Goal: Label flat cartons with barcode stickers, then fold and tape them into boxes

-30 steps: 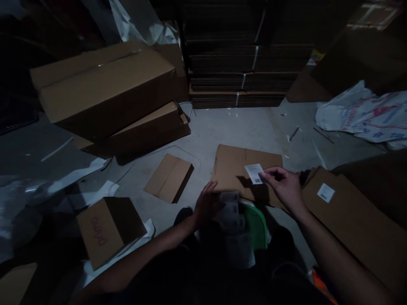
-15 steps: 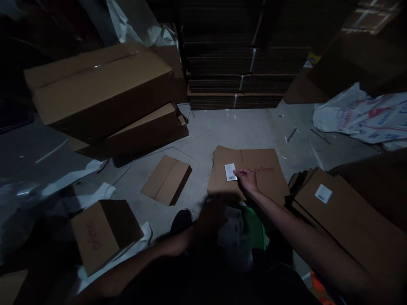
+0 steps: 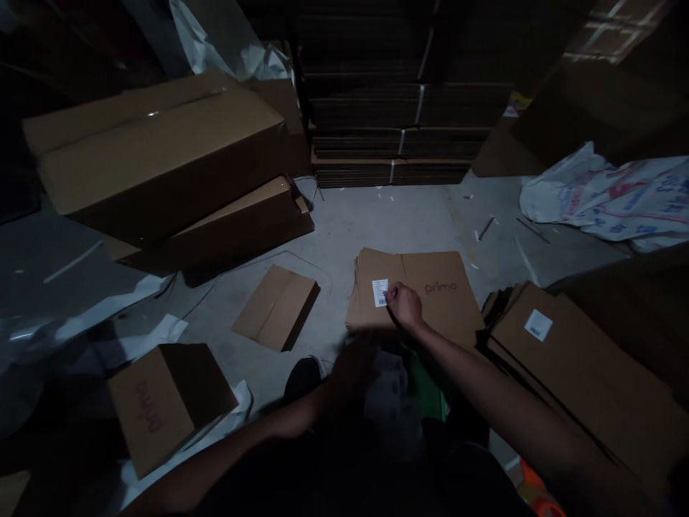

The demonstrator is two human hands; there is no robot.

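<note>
My right hand (image 3: 405,305) is closed, with its fingertips on the right edge of a white printed label (image 3: 380,293). The label lies against the top of a stack of flattened cardboard boxes (image 3: 438,269), left of the word "primo". Close to my body, my left hand (image 3: 349,366) is in deep shadow at the edge of a pale, translucent label strip (image 3: 390,395). It appears to grip the strip, though its fingers are hard to make out. A green item (image 3: 428,388) shows behind the strip.
More flattened boxes (image 3: 581,352) with a label lie at right. A small box (image 3: 277,307), a "primo" box (image 3: 153,409) and large boxes (image 3: 161,143) stand at left. Strapped cardboard bundles (image 3: 392,143) are at the back, with a white printed sack (image 3: 608,194) at right.
The view has shifted slightly, so the scene sits further left. My right fingers have curled in more at the label's edge. My left hand stays beside the strip.
</note>
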